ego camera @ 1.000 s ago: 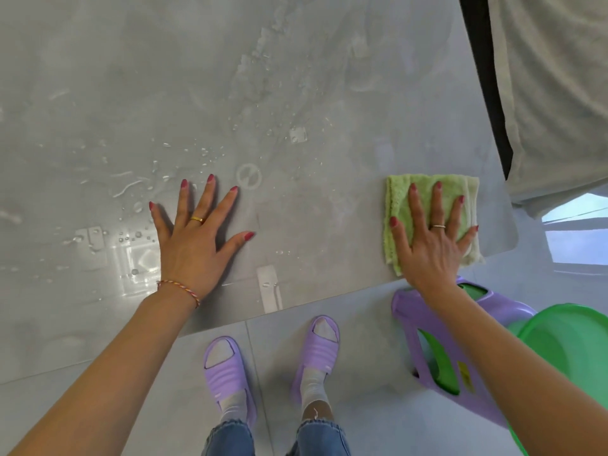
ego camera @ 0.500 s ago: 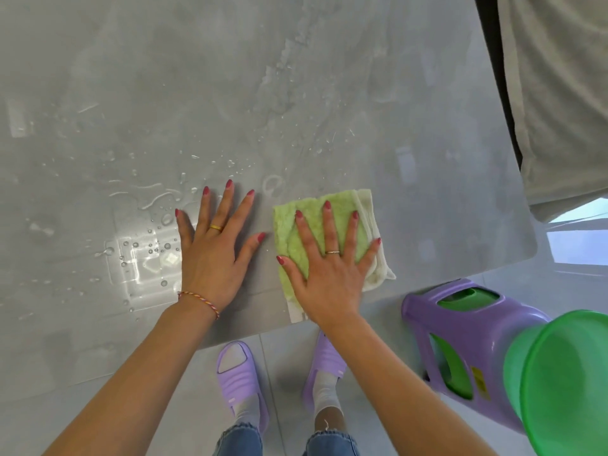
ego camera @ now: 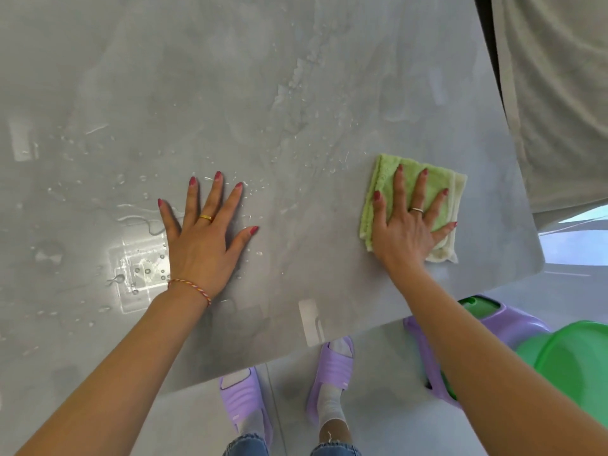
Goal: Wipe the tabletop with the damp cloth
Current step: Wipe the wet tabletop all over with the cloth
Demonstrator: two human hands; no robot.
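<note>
The right hand (ego camera: 406, 225) lies flat with fingers spread and straight on the folded light-green terry cloth (ego camera: 411, 205), pressing it against the glossy grey stone-look tabletop (ego camera: 263, 93); the cloth sits toward the right end of the table, near its near-right corner, with a paler cream layer showing along its right and near edges; a thin silver ring is on one finger of this hand. The left hand (ego camera: 204, 238) rests palm-down on the bare tabletop, well apart from the cloth to its left, fingers splayed and straight, holding nothing; it wears a gold ring and a red-and-yellow braided thread bracelet (ego camera: 190, 287) at the wrist. Water droplets and thin wet streaks (ego camera: 138, 218) lie on the surface just left of and beyond the left hand, where ceiling light glares. Below the table's near edge stand two feet in lilac slide sandals (ego camera: 245, 399) on grey floor tiles; at the near right are a purple plastic stool (ego camera: 503, 324) and a green plastic basin (ego camera: 572, 366). No writing or brand marks can be read anywhere.
</note>
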